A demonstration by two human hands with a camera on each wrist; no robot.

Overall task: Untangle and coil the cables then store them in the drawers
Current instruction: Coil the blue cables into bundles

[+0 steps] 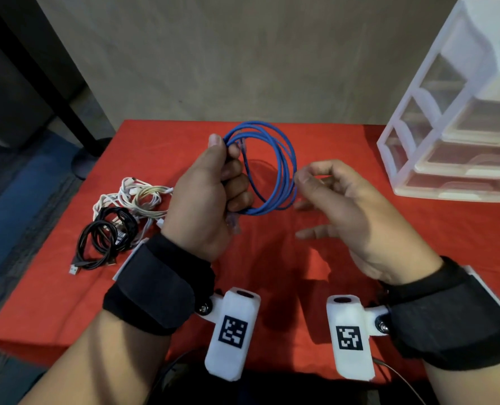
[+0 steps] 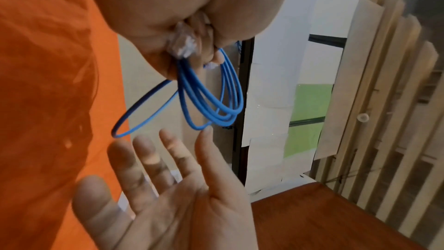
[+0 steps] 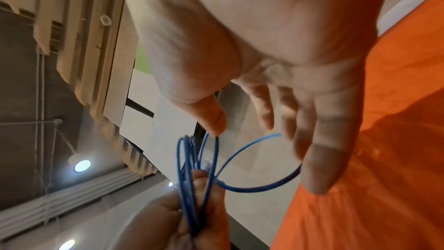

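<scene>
Red tablecloth point(image 1: 360, 229): left hand point(image 1: 205, 200) clamps coiled blue round cable point(image 1: 284, 171); right hand point(image 1: 339, 206) apart beside it. White-and-black cable tangle point(image 1: 120, 217) left of coil, untouched; clear plastic drawers point(image 1: 453, 135) closed.

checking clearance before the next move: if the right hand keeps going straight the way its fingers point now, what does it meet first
Most likely the blue cable coil. The right hand, open, points leftward at the coil's right side, its fingertips close by or just touching; depth is unclear. The left hand grips the coil's far side.
</scene>
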